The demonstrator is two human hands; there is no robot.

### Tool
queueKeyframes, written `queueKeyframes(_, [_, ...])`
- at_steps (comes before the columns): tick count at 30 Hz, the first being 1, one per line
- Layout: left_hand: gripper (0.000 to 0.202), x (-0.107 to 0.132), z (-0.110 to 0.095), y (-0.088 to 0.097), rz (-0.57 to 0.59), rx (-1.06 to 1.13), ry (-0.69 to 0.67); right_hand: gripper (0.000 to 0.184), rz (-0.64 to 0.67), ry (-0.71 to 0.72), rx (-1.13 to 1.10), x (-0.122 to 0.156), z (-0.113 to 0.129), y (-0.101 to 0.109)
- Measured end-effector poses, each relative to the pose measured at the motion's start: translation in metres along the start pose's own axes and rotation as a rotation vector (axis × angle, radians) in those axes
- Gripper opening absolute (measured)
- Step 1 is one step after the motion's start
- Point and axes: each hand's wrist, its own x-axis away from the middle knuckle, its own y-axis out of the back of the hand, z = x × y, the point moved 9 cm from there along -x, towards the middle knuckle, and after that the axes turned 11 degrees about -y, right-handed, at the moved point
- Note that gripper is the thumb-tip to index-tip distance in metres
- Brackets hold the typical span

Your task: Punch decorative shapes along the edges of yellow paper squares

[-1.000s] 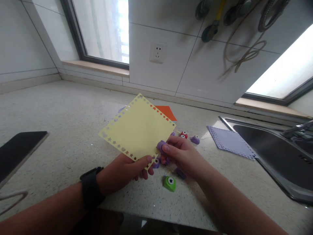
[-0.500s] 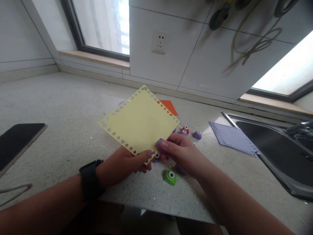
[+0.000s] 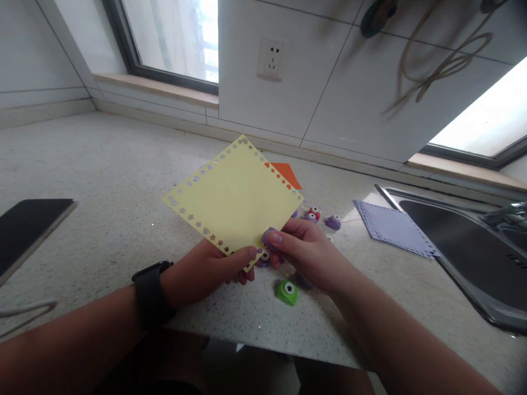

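Note:
A square sheet of yellow paper [image 3: 234,197] is held tilted above the counter, with small shapes punched along its edges. My left hand [image 3: 218,263] pinches its near corner, thumb on top and fingers underneath. In my right hand [image 3: 300,247] is a purple craft punch [image 3: 269,238], thumb pressed on it, at the sheet's lower right edge. Below, on the counter, a green craft punch [image 3: 287,292] with a flower mark lies near more purple punches, partly hidden by my hands. A red punch [image 3: 314,210] and another purple punch [image 3: 333,221] sit beyond my right hand.
Orange paper [image 3: 288,174] lies behind the yellow sheet. Purple punched sheets [image 3: 393,227] rest in a stack against the rim of the sink [image 3: 453,252] at the right. A dark flat object [image 3: 33,236] lies at the left, with a white cable [image 3: 28,310] nearer me.
The view has shifted slightly, so things sit a little higher in the picture. Both hands keep the same hold on the paper and the purple punch.

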Motion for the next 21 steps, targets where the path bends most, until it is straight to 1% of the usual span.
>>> queueKeyframes(9, [0.026, 0.0008, 0.0033, 0.0023, -0.030, -0.023, 0.033, 0.030, -0.020, 0.011, -0.022, -0.0010, -0.0001, 0.0007])
queueKeyframes(21, [0.026, 0.0013, 0.0006, 0.0012, -0.025, -0.010, 0.014, 0.029, -0.022, 0.045, 0.014, 0.0004, 0.0038, 0.0003])
